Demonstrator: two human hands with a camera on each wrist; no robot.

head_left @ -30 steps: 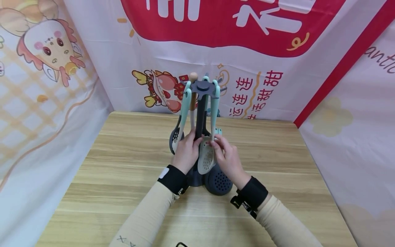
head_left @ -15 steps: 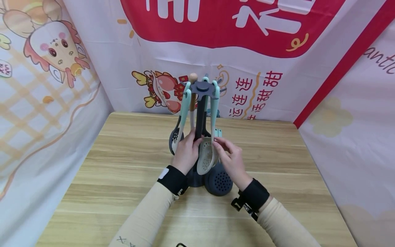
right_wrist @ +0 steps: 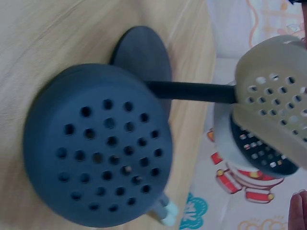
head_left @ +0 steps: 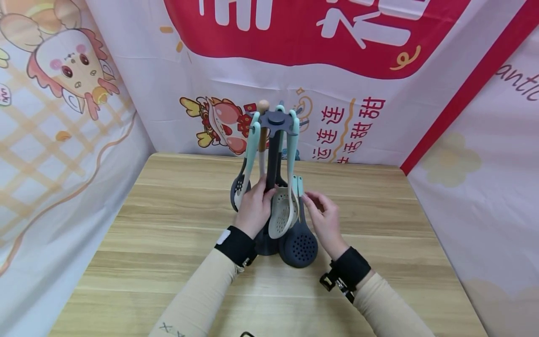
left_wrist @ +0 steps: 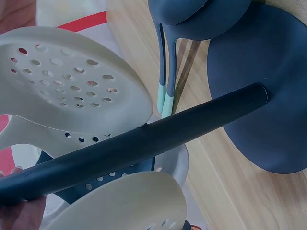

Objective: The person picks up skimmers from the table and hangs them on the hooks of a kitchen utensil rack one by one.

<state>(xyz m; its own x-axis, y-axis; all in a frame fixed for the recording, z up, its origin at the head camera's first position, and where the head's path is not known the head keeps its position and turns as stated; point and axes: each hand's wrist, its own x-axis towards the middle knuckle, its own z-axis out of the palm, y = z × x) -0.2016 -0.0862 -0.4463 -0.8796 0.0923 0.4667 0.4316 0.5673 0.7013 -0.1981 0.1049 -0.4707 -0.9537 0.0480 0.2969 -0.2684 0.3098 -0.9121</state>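
Note:
My left hand [head_left: 254, 206] grips the dark pole [head_left: 273, 159] of an upright utensil rack. From its hooked top [head_left: 276, 119], several utensils hang by mint handles. A pale slotted spoon [head_left: 280, 220] hangs at the front right, its perforated bowl beside the pole in the left wrist view. My right hand [head_left: 325, 217] is to the right of this spoon, thumb and forefinger near each other, holding nothing. Below it, a dark skimmer [head_left: 301, 250] with a mint-tipped handle lies on the table, overlapping another dark utensil. The skimmer fills much of the right wrist view.
The rack's round dark base [left_wrist: 268, 129] stands on the wooden table [head_left: 177, 201]. A dark slotted utensil [head_left: 238, 185] and a wooden-ended one [head_left: 263, 106] hang at the left and back. Printed cloth [head_left: 147, 70] walls the table's back and sides.
My right hand has let go of the pale slotted spoon's handle and moved right and slightly down. The skimmer's handle now shows. My left hand stays on the pole.

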